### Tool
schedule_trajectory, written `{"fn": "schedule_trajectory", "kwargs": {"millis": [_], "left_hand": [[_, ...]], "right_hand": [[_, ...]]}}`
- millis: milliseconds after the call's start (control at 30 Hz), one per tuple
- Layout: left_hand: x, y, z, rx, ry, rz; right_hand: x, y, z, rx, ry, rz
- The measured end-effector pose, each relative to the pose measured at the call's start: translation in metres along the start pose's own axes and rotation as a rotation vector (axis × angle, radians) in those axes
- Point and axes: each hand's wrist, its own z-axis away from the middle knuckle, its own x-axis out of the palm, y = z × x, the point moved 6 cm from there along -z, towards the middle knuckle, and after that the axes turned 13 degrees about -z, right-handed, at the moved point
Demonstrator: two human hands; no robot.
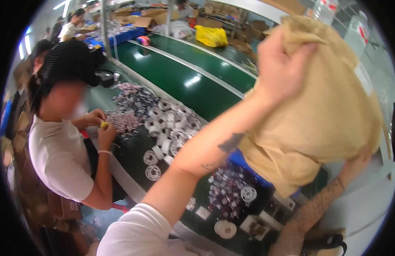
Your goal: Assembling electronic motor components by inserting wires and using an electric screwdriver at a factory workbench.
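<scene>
A tan cloth sack (pixel 317 111) hangs raised over the right side of the workbench, its cloth loosely creased. My left hand (pixel 283 68) is closed on its gathered upper edge, with the thumb pressed over a fold. Lower down, at the sack's right side, my right hand (pixel 362 158) holds the bottom corner; its fingers are blurred and partly behind the cloth. Below the sack lies a heap of small dark and silvery parts (pixel 227 187), beside a blue bin or liner (pixel 244 164) that the sack partly covers. What the sack contains is hidden.
White plastic spools (pixel 174 128) are piled mid-bench, next to a heap of small pinkish and grey parts (pixel 131 100). A co-worker (pixel 63 158) at left handles a small yellow piece. A green conveyor belt (pixel 180 72) runs behind. Small white boxlike fixtures (pixel 266 217) stand near my right forearm.
</scene>
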Motion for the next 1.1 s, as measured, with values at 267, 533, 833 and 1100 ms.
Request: {"fn": "schedule_trajectory", "kwargs": {"millis": [267,533,833,1100], "left_hand": [[0.013,0.007,-0.032,-0.054,-0.136,-0.033],[-0.062,-0.077,0.086,-0.474,-0.557,-0.373],[-0.044,-0.096,0.129,-0.434,-0.741,-0.656],[-0.018,-0.192,0.116,-0.539,-0.760,-1.063]], "right_hand": [[-0.004,0.008,-0.021,0.261,0.295,-0.130],[-0.014,0.050,0.010,-0.031,-0.193,0.294],[-0.047,0.181,0.075,0.467,-0.201,-0.014],[0.059,0.172,0.051,0.168,-0.093,0.656]]}}
